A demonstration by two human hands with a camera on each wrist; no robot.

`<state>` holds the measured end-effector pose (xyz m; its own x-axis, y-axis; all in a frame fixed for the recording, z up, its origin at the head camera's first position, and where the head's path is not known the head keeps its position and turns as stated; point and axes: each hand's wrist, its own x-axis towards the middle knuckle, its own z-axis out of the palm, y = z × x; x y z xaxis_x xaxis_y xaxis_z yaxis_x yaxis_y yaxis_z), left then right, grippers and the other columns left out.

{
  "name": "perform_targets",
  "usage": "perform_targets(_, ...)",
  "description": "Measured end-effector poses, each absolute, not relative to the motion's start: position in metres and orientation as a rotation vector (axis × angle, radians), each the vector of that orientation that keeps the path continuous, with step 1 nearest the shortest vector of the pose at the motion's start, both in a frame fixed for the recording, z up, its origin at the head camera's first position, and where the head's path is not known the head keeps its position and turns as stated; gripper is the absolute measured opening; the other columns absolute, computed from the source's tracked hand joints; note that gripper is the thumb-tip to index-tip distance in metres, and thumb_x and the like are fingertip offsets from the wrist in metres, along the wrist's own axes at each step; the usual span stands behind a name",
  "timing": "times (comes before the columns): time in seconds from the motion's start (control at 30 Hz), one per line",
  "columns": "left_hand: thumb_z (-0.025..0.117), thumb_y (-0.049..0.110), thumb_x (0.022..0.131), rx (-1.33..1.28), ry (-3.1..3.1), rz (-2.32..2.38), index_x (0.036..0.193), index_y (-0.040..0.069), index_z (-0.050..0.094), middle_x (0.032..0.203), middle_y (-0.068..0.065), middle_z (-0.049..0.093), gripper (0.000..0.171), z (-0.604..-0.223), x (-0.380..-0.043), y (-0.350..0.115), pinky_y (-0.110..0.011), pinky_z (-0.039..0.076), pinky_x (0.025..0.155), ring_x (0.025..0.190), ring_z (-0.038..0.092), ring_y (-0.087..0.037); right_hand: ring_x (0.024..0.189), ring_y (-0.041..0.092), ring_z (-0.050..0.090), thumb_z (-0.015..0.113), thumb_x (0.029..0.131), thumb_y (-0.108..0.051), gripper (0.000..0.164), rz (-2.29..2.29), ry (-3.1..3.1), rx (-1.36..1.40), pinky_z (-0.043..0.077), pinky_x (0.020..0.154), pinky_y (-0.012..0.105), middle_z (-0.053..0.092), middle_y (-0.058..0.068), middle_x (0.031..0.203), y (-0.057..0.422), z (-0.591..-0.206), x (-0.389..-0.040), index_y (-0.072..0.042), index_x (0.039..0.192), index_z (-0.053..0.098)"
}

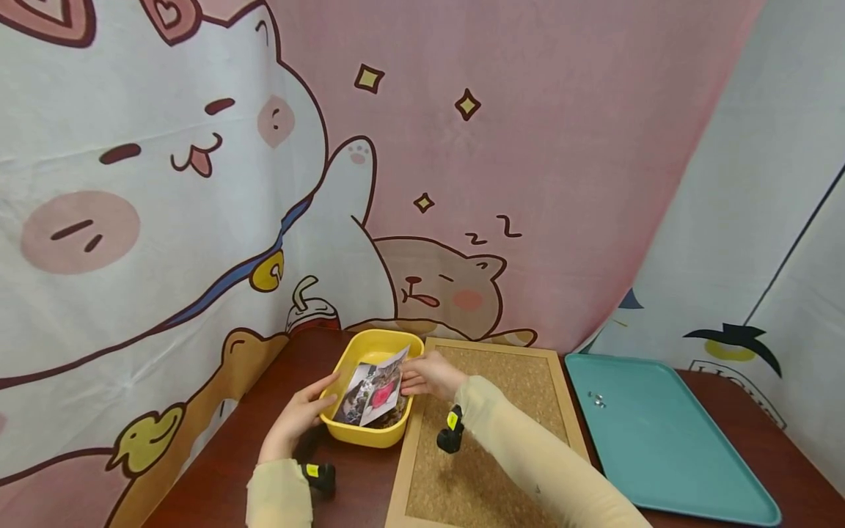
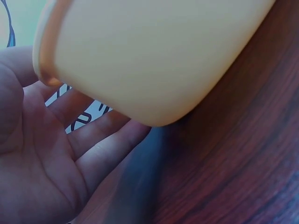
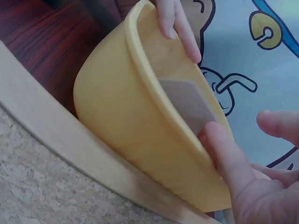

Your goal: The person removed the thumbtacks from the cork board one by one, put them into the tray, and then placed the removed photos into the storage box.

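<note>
A yellow plastic bin (image 1: 367, 438) stands on the table with printed photos in it. My left hand (image 1: 298, 416) holds the bin's left side, the thumb over the rim and the fingers along the outer wall (image 2: 140, 56). One photo with a bright pink patch (image 1: 384, 394) tilts up toward the right rim; another photo (image 1: 354, 392) lies beside it. At the right rim is my right hand (image 1: 432, 374), its fingertips reaching in against the tilted photo's back (image 3: 189, 102). In the right wrist view its thumb and fingers are apart. Dark contents under the photos are partly hidden.
A wood-framed cork board (image 1: 488, 469) lies right beside the bin, under the right forearm. Farther right is a teal tray (image 1: 673, 433) with a few small shiny pieces (image 1: 597, 400) on it. A printed cloth (image 1: 528, 147) hangs behind the table.
</note>
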<state>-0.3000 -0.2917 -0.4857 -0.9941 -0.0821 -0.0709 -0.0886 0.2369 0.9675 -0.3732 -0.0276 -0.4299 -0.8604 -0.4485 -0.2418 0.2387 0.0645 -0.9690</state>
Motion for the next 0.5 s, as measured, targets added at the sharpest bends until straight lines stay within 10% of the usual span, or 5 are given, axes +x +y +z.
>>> perform_targets(0.5,0.061,0.017,0.095,-0.169,2.488,1.897,0.141,0.015,0.053,0.141,-0.022,0.046,0.047,-0.485,-0.300,-0.292,-0.041,0.052,0.086,0.108,0.055,-0.028,0.108,0.042,0.059,0.063,0.094,-0.019,0.061,-1.818,1.815,-0.197,0.053,0.087,0.040,0.046,0.039,0.126,-0.024,-0.413,-0.363,0.012,0.138,0.034)
